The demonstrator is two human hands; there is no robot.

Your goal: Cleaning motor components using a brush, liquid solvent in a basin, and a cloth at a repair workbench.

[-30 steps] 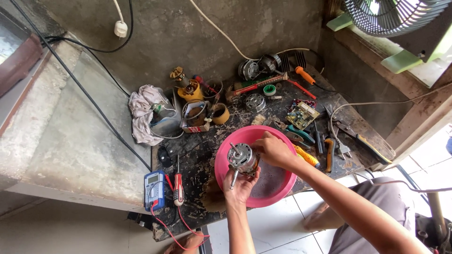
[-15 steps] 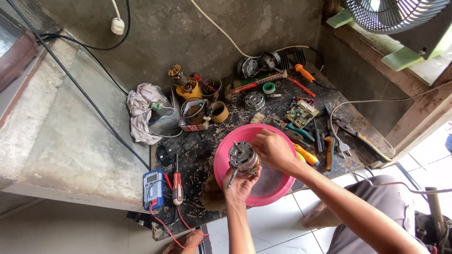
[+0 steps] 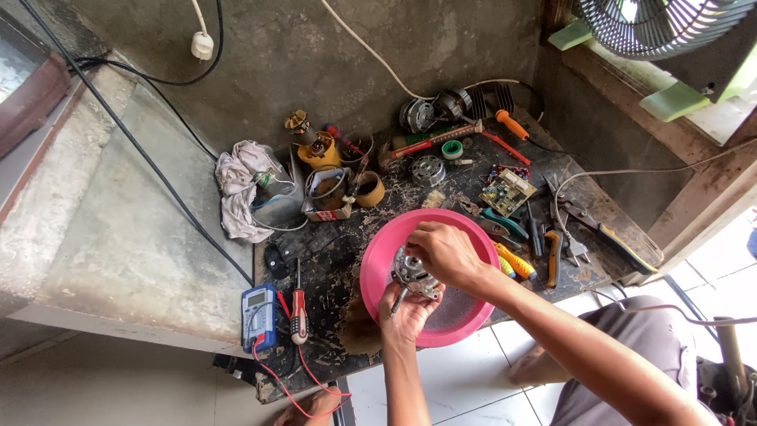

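Observation:
A small metal fan motor (image 3: 413, 275) with a shaft pointing down-left is held over a round pink bowl (image 3: 465, 312) on a dark, stained work board (image 3: 339, 252). My left hand (image 3: 407, 313) cups the motor from below. My right hand (image 3: 444, 254) rests on top of the motor, fingers curled over its housing. The bowl's inside shows a perforated grey patch beside my hands.
A blue multimeter (image 3: 259, 318) with red leads and a red screwdriver (image 3: 299, 313) lie at the board's left. Cups, a white rag (image 3: 237, 187), spare motors (image 3: 430, 109), a circuit board (image 3: 508, 192), pliers and screwdrivers crowd the back and right. A fan grille (image 3: 654, 28) hangs top right.
Both hands stay on the motor over the pink bowl with only slight shifts. The view has drifted a little.

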